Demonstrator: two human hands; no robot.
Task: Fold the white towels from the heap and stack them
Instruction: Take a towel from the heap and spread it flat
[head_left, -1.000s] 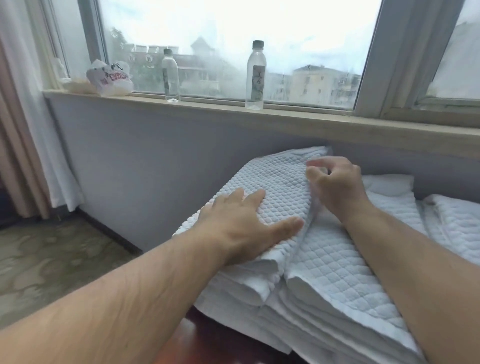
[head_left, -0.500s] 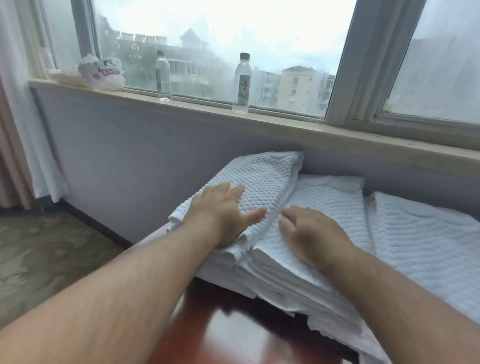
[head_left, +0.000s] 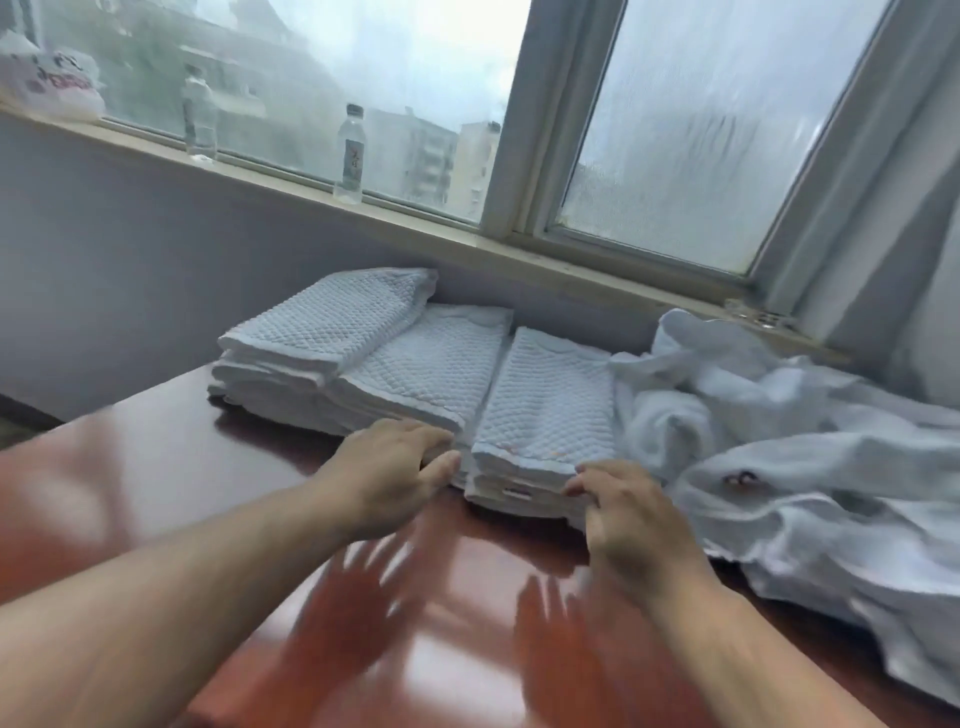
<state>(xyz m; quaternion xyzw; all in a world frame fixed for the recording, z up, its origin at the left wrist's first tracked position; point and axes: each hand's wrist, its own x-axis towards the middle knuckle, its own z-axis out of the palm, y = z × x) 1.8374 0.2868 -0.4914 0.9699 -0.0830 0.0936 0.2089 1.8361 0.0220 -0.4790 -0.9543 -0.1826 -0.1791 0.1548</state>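
Observation:
Three stacks of folded white quilted towels stand side by side against the wall: a left stack, a middle stack and a right stack. A heap of crumpled white towels lies to their right. My left hand sits at the near end of the middle stack, fingers loosely bent against its edge. My right hand touches the near right corner of the right stack with its fingertips. Neither hand holds a towel.
The stacks rest on a glossy red-brown table below a windowsill. Two water bottles and a plastic bag stand on the sill. A pale curtain hangs at the far right.
Both hands have left the top of the left stack and drawn back to the near ends of the middle and right stacks. The view has swung right, showing the heap.

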